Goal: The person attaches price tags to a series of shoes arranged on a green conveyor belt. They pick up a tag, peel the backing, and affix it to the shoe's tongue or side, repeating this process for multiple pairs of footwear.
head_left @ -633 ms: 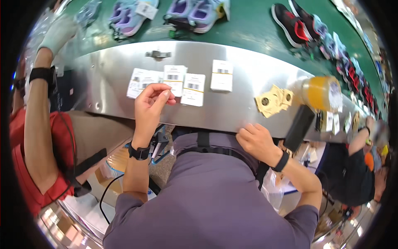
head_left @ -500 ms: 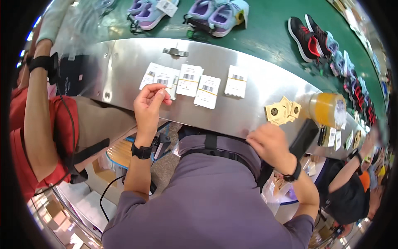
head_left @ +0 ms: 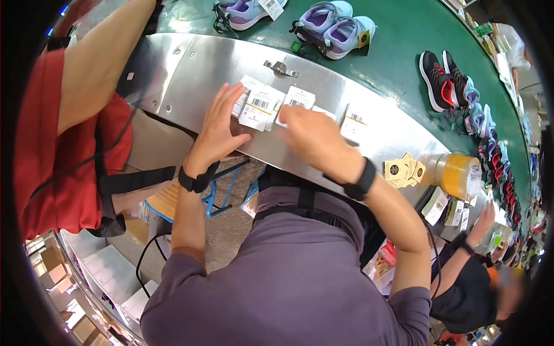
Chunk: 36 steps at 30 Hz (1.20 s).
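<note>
White tags lie near the counter's front edge, likely for easy reach. The left hand is spread beside them; the right hand's grip I can't tell.

Black shoes (red-lined) — on a green surface; a yellow cylinder.

Bright light, blurred right hand

A short-sleeved, greyish-purple shirt, a dark belt and a black band on each wrist.
</note>
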{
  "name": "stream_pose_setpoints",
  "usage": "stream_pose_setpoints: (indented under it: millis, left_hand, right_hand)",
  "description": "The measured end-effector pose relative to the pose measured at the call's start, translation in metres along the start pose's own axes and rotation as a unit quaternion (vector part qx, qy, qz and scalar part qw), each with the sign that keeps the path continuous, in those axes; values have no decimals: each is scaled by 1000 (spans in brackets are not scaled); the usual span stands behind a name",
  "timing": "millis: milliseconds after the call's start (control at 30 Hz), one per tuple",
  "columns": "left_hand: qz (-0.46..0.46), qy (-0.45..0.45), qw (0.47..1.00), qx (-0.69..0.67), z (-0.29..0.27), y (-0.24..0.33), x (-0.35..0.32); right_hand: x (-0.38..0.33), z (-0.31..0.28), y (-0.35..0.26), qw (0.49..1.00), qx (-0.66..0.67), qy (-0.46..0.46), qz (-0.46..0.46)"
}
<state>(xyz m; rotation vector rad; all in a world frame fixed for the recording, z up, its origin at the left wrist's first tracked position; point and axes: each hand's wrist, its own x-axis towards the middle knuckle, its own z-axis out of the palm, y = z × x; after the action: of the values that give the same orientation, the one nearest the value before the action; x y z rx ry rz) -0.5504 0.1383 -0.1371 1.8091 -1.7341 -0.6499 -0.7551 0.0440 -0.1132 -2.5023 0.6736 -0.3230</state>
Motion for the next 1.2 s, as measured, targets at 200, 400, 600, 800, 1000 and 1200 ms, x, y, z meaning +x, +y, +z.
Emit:
stream_pose_setpoints:
  millis: [200, 400, 600, 800, 1000, 1200]
  left_hand:
    - [25, -42, 998, 37, 1, -18, 24]
    - [26, -55, 995, -80, 13, -28, 37]
    - [-1, -65, 992, -105, 18, -5, 44]
    - [6, -34, 995, -91, 20, -24, 36]
    - [-35, 25, 983, -178, 15, 25, 12]
    - [-252, -176, 662, -684, 84, 125, 34]
  right_hand:
    - [30, 42, -19, 995, -96, 23, 0]
    - [33, 59, -7, 992, -55, 57, -99]
    - [34, 53, -3, 988, -85, 90, -87]
    - [10, 16, -17, 995, 47, 77, 46]
    - [-90, -55, -10, 940, -74, 331, 40]
    - [-139, -52, -6, 952, -175, 249, 29]
